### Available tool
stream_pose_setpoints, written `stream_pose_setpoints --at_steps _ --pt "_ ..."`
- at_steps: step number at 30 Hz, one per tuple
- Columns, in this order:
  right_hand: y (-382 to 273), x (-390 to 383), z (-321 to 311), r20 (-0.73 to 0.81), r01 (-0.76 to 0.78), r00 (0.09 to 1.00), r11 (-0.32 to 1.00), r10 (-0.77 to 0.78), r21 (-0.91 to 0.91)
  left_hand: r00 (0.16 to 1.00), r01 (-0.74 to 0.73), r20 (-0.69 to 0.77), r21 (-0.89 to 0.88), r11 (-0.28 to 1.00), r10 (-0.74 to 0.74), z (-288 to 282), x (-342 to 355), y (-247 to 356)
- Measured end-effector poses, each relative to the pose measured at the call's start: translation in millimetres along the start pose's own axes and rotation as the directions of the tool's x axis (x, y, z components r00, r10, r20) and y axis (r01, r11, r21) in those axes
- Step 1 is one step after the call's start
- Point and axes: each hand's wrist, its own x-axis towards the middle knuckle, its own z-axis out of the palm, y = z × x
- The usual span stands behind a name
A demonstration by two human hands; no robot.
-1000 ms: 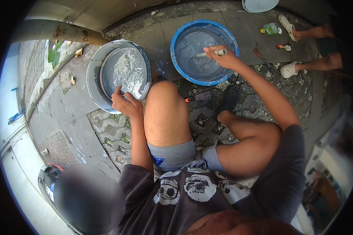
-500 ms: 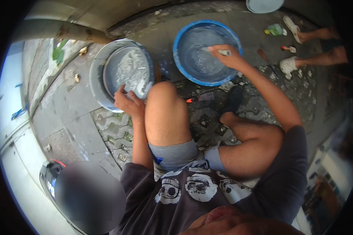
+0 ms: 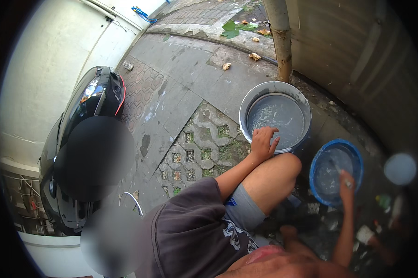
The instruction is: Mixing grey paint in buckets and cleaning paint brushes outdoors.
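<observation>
One person sat low on the ground with two vessels close by, one pail (image 3: pixel 245 109) and one blue basin (image 3: pixel 314 163), set just beside each other, the basin to the right. Both held grey paste, the pail's (image 3: pixel 276 118) streaked paler on top. The left hand (image 3: pixel 264 142) was over the pail's near rim, its fingers loosely bent and apart and grasping nothing that I could see; whether they touched the rim or the paste I couldn't tell. The right hand (image 3: pixel 346 180) was closed round one pale stick (image 3: pixel 349 184), blurred, that slanted down into the basin, its low end in the paste there. One bent knee (image 3: pixel 282 172) stood between the two arms, near the pail. Past the basin on the right lay one pale disc (image 3: pixel 400 169), and below it one green bottle (image 3: pixel 383 200) and two pale shoes (image 3: pixel 365 235) on a second person's feet, all smeared by blur. Behind the pail rose one post (image 3: pixel 281 41), and left of its foot I counted one green leaf (image 3: pixel 229 29) and at least four dry lumps (image 3: pixel 227 66), scattered well apart. One dark vehicle (image 3: pixel 104 90) stood on the left by the white wall (image 3: pixel 37 102), and one blue coil (image 3: pixel 143 15) lay up by the wall's far end
</observation>
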Motion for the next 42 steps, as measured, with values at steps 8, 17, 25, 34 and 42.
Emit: stream_pose_setpoints --at_steps 8,17,25,34,42 --pt "-25 -11 -25 0.261 -0.014 0.964 0.995 0.04 -0.103 0.996 -0.006 -0.085 -0.147 0.989 -0.006 11 2 3" --pt "10 0 -1 -0.063 0.197 0.976 0.967 -0.21 -0.163 0.96 0.062 -0.249 -0.264 0.963 -0.13 -66 101 -22" --pt "-10 -42 8 0.243 0.059 0.97 0.983 -0.016 -0.172 0.787 -0.242 -0.614 -0.388 0.889 -0.054 -311 340 40" --pt "-5 -40 10 -0.124 0.256 0.952 0.949 -0.281 -0.183 0.99 -0.101 -0.102 -0.09 0.991 0.092 -69 89 -8" --pt "-24 -41 -22 0.183 -0.16 0.972 0.985 0.145 0.071 0.986 0.149 0.093 -0.118 0.982 -0.139 11 31 -33"
